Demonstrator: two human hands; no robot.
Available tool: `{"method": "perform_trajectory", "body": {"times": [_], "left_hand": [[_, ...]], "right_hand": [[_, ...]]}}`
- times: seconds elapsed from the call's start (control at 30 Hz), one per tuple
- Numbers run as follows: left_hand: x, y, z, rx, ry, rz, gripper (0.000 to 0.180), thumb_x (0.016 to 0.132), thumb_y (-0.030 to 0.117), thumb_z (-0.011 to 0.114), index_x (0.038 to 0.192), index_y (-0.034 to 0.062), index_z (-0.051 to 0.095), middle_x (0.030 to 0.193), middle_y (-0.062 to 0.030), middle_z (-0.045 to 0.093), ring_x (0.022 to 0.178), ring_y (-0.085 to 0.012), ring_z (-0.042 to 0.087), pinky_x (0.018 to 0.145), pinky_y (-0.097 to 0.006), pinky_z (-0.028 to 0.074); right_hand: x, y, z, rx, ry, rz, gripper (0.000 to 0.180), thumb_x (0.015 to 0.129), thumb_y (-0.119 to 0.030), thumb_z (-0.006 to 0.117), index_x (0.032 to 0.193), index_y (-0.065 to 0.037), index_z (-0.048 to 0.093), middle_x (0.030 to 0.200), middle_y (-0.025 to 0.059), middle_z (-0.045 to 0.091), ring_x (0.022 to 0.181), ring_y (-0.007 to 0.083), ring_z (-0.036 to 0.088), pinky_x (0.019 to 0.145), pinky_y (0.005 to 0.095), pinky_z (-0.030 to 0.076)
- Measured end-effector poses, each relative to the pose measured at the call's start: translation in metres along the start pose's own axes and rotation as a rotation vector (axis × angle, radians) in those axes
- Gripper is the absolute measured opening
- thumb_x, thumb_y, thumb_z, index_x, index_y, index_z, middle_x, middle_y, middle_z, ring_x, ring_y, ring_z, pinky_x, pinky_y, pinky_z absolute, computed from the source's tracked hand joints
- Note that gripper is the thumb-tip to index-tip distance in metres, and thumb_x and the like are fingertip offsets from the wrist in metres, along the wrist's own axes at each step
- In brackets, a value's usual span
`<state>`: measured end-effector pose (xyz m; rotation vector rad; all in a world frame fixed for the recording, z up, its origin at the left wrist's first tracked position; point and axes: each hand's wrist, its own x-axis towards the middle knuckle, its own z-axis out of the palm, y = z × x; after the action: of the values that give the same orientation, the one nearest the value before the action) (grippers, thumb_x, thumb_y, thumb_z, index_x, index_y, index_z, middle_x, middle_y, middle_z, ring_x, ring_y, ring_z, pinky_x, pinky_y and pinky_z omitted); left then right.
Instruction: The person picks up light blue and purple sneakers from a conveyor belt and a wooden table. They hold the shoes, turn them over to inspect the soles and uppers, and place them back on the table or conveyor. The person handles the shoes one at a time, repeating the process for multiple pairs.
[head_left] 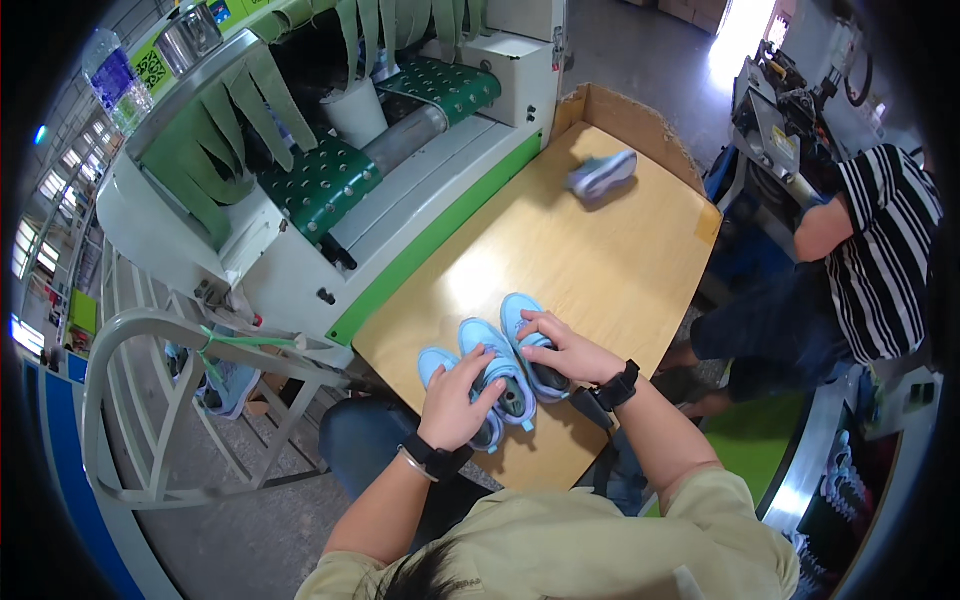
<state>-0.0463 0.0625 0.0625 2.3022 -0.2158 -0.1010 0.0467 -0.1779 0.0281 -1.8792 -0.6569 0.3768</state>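
Three light blue shoes stand side by side near the front of the table, toes pointing away from me. My left hand [456, 402] lies across the left shoe [434, 360], its thumb and fingertips reaching onto the edge of the middle shoe [481, 335]. It covers much of the left shoe, so its hold there is partly hidden. My right hand [570, 352] grips the right shoe [516, 307] at the tongue and opening, fingers bent over it. Dark openings show in the middle and right shoes.
Another shoe [603, 175], blurred, is at the table's far end by a cardboard edging [645, 120]. Left of the wooden table [540, 245] stands a machine with a green perforated belt [320, 185] and hanging strips. A metal rack [140, 320] is at left; a person in stripes [880, 250] sits at right.
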Motion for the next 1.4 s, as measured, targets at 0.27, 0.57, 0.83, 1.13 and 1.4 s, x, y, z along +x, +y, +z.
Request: {"method": "perform_trajectory", "body": {"times": [0.27,0.57,0.83,1.13,1.4], "left_hand": [[0.001,0.006,0.002,0.112,0.055,0.052,0.054,0.092,0.043,0.067,0.134,0.0100,0.062,0.143,-0.0160,0.058,0.125,-0.0356,0.057,0.106,-0.054,0.038],[0.012,0.013,-0.002,0.188,0.044,0.111,0.057,0.088,0.043,0.072,0.133,0.0099,0.062,0.138,-0.0142,0.060,0.113,-0.0383,0.060,0.098,-0.047,0.044],[0.005,0.008,-0.003,0.170,0.063,0.074,0.058,0.089,0.045,0.070,0.134,0.0083,0.061,0.137,-0.0154,0.060,0.118,-0.0355,0.060,0.102,-0.048,0.041],[0.004,0.005,0.001,0.151,0.073,0.112,0.056,0.091,0.041,0.068,0.132,0.0045,0.061,0.139,-0.0192,0.059,0.111,-0.0404,0.061,0.100,-0.048,0.043],[0.004,0.003,0.003,0.159,0.096,0.160,0.053,0.093,0.039,0.066,0.131,0.0022,0.061,0.136,-0.0205,0.060,0.112,-0.0401,0.061,0.097,-0.048,0.044]], "right_hand": [[0.071,-0.005,-0.064,-0.387,0.102,-0.002,0.054,0.092,-0.035,0.073,0.134,-0.004,0.057,0.146,0.0246,0.051,0.139,0.0397,0.044,0.117,0.0433,0.035],[0.192,0.094,-0.216,-0.818,0.495,0.490,0.100,0.071,-0.039,0.089,0.153,-0.013,0.040,0.142,0.0137,0.055,0.133,0.0365,0.051,0.111,0.0515,0.038],[0.118,0.075,-0.158,-1.116,0.410,0.190,0.040,0.075,-0.036,0.084,0.100,-0.007,0.072,0.105,0.0097,0.065,0.103,0.0327,0.060,0.086,0.0461,0.050],[-0.106,0.055,-0.138,-0.954,0.387,0.161,0.051,0.083,-0.002,0.068,0.132,-0.013,0.063,0.142,0.0173,0.054,0.119,0.0393,0.057,0.101,0.0453,0.048],[-0.085,0.027,-0.057,-0.165,0.753,0.326,0.074,0.087,-0.028,0.076,0.146,0.002,0.044,0.132,0.0215,0.060,0.125,0.0313,0.058,0.107,0.0378,0.045]]}}
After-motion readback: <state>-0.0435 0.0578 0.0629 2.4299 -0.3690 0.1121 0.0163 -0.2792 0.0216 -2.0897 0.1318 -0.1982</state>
